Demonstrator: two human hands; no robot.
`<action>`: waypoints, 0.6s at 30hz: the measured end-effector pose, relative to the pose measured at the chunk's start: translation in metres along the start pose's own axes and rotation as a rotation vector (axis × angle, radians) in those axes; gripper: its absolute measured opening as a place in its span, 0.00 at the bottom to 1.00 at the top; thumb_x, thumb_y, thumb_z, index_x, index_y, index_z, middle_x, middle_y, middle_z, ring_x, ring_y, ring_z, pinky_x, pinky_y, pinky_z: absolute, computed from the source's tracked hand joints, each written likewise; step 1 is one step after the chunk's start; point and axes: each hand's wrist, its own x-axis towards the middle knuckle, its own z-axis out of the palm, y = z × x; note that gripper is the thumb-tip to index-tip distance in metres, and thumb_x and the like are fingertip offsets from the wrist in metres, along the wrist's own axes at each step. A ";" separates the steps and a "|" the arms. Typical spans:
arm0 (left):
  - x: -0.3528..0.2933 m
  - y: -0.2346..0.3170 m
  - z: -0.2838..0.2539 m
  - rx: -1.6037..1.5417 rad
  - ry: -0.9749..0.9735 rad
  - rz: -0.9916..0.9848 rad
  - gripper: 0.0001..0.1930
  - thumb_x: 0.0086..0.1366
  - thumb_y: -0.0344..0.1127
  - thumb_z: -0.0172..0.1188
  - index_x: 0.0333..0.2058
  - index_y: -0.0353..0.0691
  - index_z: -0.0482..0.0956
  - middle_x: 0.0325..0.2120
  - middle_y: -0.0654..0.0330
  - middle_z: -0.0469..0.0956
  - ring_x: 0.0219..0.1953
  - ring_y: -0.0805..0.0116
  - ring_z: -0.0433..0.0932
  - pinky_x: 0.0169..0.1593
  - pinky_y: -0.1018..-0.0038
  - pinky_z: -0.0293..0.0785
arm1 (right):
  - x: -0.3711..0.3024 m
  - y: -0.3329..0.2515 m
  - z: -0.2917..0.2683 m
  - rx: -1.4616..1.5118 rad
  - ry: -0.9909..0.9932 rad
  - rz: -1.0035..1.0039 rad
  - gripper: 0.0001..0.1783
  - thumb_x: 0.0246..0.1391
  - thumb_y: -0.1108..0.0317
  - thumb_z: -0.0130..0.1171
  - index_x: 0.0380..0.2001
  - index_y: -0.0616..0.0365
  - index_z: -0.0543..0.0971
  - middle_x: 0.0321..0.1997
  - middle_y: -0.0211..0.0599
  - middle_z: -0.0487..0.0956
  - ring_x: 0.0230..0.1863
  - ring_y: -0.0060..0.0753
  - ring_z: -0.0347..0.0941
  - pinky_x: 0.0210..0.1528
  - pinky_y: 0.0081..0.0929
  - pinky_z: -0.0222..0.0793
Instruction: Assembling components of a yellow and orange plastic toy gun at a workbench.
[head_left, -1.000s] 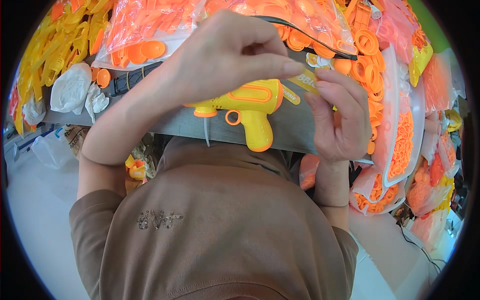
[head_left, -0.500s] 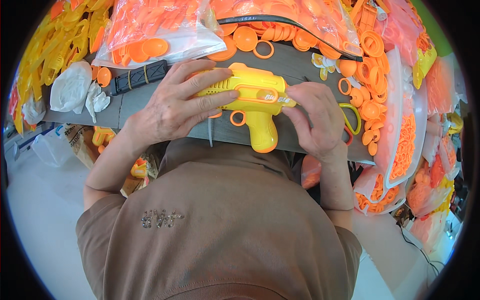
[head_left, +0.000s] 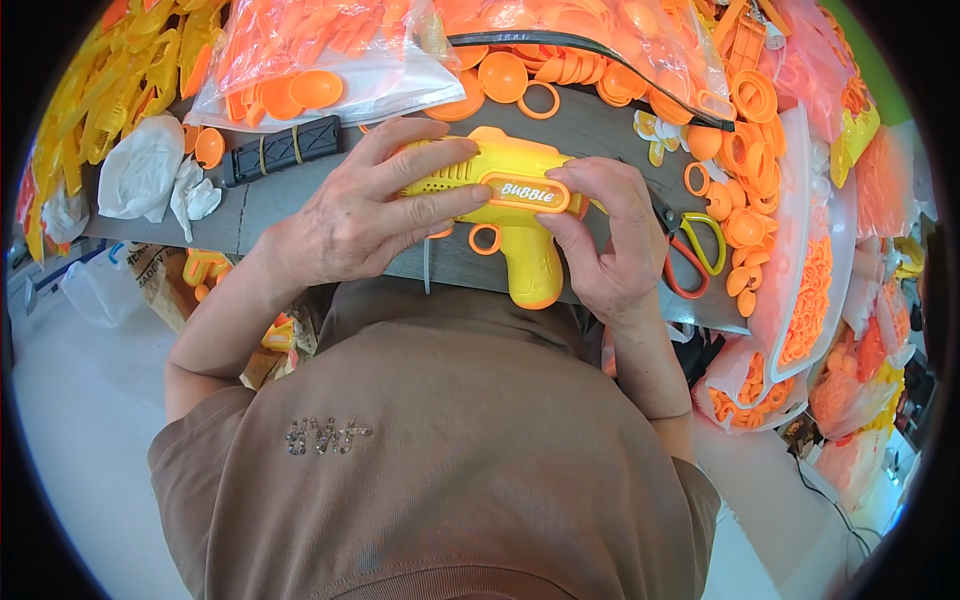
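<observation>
A yellow toy gun [head_left: 530, 262] with an orange trigger ring lies on its side just over the near edge of the grey table, its grip toward me. My left hand [head_left: 365, 205] wraps its rear end, fingers spread along the yellow casing. On its side is an oval orange label [head_left: 525, 192] with white lettering, lying against the casing. My right hand [head_left: 612, 235] has thumb and forefinger at the label's right end, one on each long edge. The gun's front end is partly hidden behind the right fingers.
Scissors [head_left: 690, 255] with red and yellow handles lie right of the gun. Loose orange cups and rings [head_left: 745, 230] are heaped at the right, beside a bin of small orange rings [head_left: 808, 300]. A black bar [head_left: 283, 152] and crumpled white plastic [head_left: 145, 170] lie left.
The right hand has moved left and turned the label against the gun's side, so its whole face shows. The scissors are now more exposed. The left hand has kept its hold.
</observation>
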 end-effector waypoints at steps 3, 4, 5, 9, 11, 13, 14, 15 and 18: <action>0.002 0.002 0.000 0.003 -0.014 -0.007 0.25 0.51 0.30 0.61 0.51 0.48 0.74 0.52 0.54 0.67 0.51 0.49 0.66 0.51 0.59 0.68 | -0.001 0.001 0.002 0.022 0.011 0.013 0.22 0.40 0.80 0.65 0.42 0.63 0.72 0.38 0.40 0.77 0.41 0.39 0.73 0.42 0.31 0.70; 0.003 0.003 -0.001 0.018 -0.027 -0.010 0.28 0.49 0.28 0.61 0.52 0.49 0.73 0.52 0.55 0.67 0.50 0.51 0.65 0.51 0.60 0.68 | -0.002 0.002 0.002 0.034 0.014 0.014 0.22 0.40 0.80 0.65 0.42 0.63 0.72 0.39 0.39 0.77 0.41 0.39 0.73 0.42 0.31 0.70; 0.005 0.005 -0.001 0.016 -0.028 -0.011 0.28 0.49 0.28 0.61 0.52 0.49 0.73 0.52 0.55 0.67 0.50 0.51 0.65 0.51 0.60 0.68 | -0.002 0.002 0.002 0.034 0.014 0.016 0.22 0.40 0.80 0.65 0.42 0.63 0.72 0.39 0.39 0.77 0.41 0.39 0.73 0.42 0.31 0.70; 0.006 0.009 -0.003 0.106 -0.108 -0.032 0.32 0.47 0.25 0.59 0.54 0.51 0.70 0.54 0.54 0.63 0.50 0.49 0.64 0.50 0.60 0.68 | -0.004 0.004 0.003 0.056 0.004 0.012 0.22 0.40 0.80 0.65 0.42 0.63 0.72 0.39 0.40 0.77 0.42 0.40 0.72 0.45 0.31 0.69; 0.006 0.009 -0.004 0.118 -0.125 -0.035 0.32 0.47 0.25 0.58 0.55 0.52 0.70 0.55 0.54 0.62 0.49 0.49 0.63 0.50 0.60 0.67 | -0.007 0.005 0.004 0.070 0.002 0.004 0.22 0.41 0.80 0.64 0.43 0.63 0.72 0.41 0.41 0.77 0.44 0.39 0.72 0.46 0.32 0.68; 0.006 0.008 -0.003 0.124 -0.129 -0.024 0.32 0.46 0.25 0.58 0.55 0.52 0.70 0.55 0.54 0.62 0.50 0.49 0.63 0.50 0.60 0.67 | -0.009 0.007 0.006 0.219 0.056 0.072 0.21 0.40 0.78 0.64 0.42 0.62 0.74 0.42 0.41 0.76 0.43 0.42 0.72 0.45 0.31 0.68; 0.006 0.008 -0.003 0.122 -0.131 -0.024 0.32 0.46 0.25 0.58 0.55 0.52 0.70 0.55 0.54 0.62 0.50 0.49 0.63 0.50 0.60 0.67 | -0.009 0.007 0.006 0.219 0.056 0.075 0.21 0.40 0.78 0.64 0.42 0.62 0.74 0.42 0.41 0.76 0.43 0.42 0.72 0.45 0.31 0.68; 0.006 0.008 -0.003 0.126 -0.128 -0.025 0.32 0.46 0.25 0.57 0.54 0.51 0.70 0.55 0.54 0.62 0.50 0.50 0.64 0.49 0.59 0.67 | -0.009 0.006 0.008 0.274 0.059 0.199 0.17 0.44 0.77 0.61 0.41 0.62 0.73 0.44 0.42 0.75 0.45 0.41 0.71 0.47 0.30 0.66; 0.006 0.008 -0.001 0.128 -0.119 -0.031 0.31 0.46 0.25 0.57 0.53 0.51 0.71 0.54 0.54 0.63 0.49 0.50 0.64 0.48 0.59 0.68 | -0.009 0.006 0.016 0.440 0.053 0.379 0.12 0.53 0.77 0.51 0.42 0.63 0.71 0.49 0.45 0.72 0.50 0.36 0.68 0.53 0.28 0.62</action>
